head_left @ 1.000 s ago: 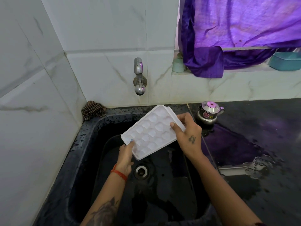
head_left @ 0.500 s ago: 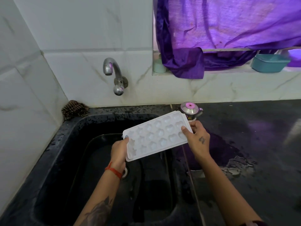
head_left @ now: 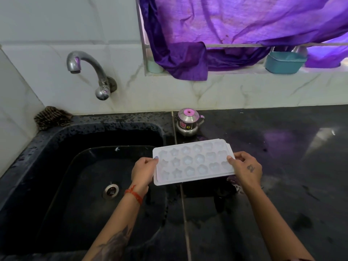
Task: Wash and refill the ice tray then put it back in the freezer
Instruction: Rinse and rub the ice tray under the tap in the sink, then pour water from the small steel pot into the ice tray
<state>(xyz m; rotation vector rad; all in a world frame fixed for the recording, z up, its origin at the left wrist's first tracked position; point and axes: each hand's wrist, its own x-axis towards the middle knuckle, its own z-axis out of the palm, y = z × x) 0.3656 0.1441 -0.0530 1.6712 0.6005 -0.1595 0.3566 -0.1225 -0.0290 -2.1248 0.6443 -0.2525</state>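
Observation:
A white ice tray (head_left: 192, 162) with several shaped cells is held almost level above the right rim of the black sink (head_left: 56, 140) and the wet counter. My left hand (head_left: 144, 171) grips its left short end, thumb on top. My right hand (head_left: 244, 167) grips its right short end, thumb on the rim. The cells look pale and glossy; whether they hold water I cannot tell. The metal tap (head_left: 88, 72) sticks out of the wall at the back left, with no water running.
A small steel pot (head_left: 188, 122) with a pink knob stands on the black counter (head_left: 282, 185) just behind the tray. A scrub pad (head_left: 51, 117) lies at the sink's back left corner. Purple cloth (head_left: 235, 31) and a teal tub (head_left: 285, 62) occupy the window ledge.
Both hands have carried the tray to the right, from over the sink basin to over its right rim and the counter, and levelled it from a tilt.

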